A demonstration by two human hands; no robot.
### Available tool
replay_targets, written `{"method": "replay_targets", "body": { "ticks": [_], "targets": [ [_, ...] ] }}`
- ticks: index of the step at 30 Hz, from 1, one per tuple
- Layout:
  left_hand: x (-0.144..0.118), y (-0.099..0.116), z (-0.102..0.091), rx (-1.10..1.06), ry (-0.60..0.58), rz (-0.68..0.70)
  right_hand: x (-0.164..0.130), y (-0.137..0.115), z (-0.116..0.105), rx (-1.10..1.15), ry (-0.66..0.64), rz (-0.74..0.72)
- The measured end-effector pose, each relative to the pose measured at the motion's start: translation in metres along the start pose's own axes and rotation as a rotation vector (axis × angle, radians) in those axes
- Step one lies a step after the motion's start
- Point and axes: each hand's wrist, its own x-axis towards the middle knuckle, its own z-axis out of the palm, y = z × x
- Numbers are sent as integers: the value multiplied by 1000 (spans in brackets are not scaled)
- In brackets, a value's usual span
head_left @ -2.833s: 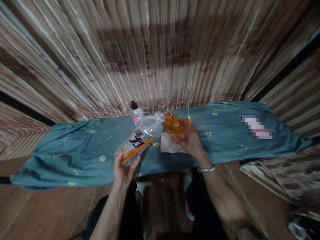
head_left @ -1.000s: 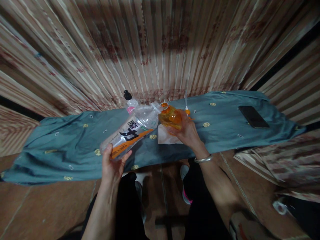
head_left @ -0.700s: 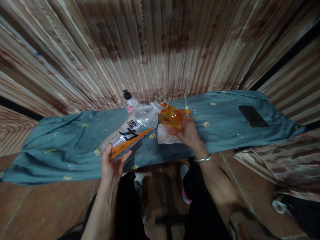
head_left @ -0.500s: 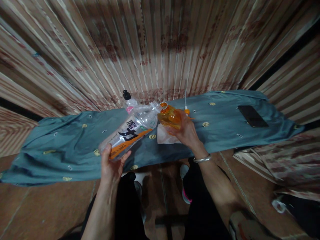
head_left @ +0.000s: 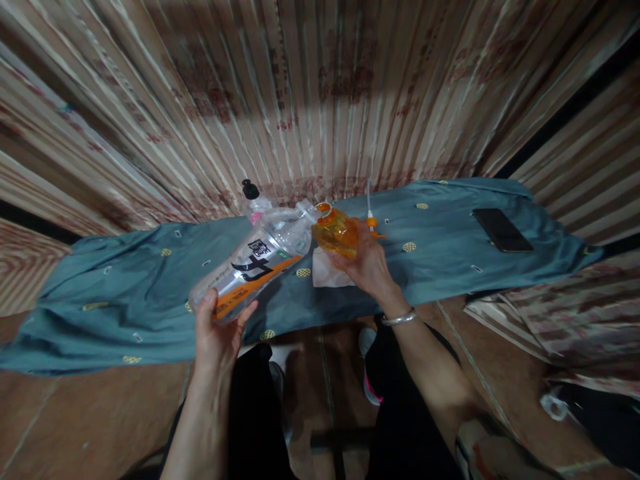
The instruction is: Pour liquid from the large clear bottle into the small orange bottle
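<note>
1. The left hand (head_left: 216, 331) gripped the base of a large clear bottle (head_left: 255, 261), fingers and thumb wrapped around its bottom end. The bottle was tipped up and away, its neck pointing toward the right hand.
2. The right hand (head_left: 364, 263) held a small orange bottle (head_left: 336, 231), fingers closed around its body; its open mouth sat right at the clear bottle's neck — touching or nearly so, I could not tell which.
3. Both bottles were held above the blue-green cloth (head_left: 125, 293) that covered the table, near its middle.
4. A white paper napkin (head_left: 323, 275) lay on the cloth just under the right hand.
5. A black-capped bottle (head_left: 251, 199) stood behind the clear one — by the striped curtain (head_left: 310, 87).
6. A dark phone (head_left: 501, 229) lay well apart, far right on the cloth.
</note>
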Motion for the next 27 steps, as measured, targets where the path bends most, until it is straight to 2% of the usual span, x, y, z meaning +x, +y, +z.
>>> {"method": "replay_targets", "body": {
  "ticks": [15, 18, 23, 27],
  "targets": [
    [-3, 4, 5, 1, -9, 13, 0, -1, 1, -26, 12, 16],
    [-1, 2, 2, -5, -15, 17, 0, -2, 1, -29, 9, 11],
    [6, -3, -7, -9, -89, 21, 1, 1, 3, -33, 6, 25],
    [9, -5, -10, -10, -86, 10, 1, 4, 4, -16, 17, 23]
  ]
}}
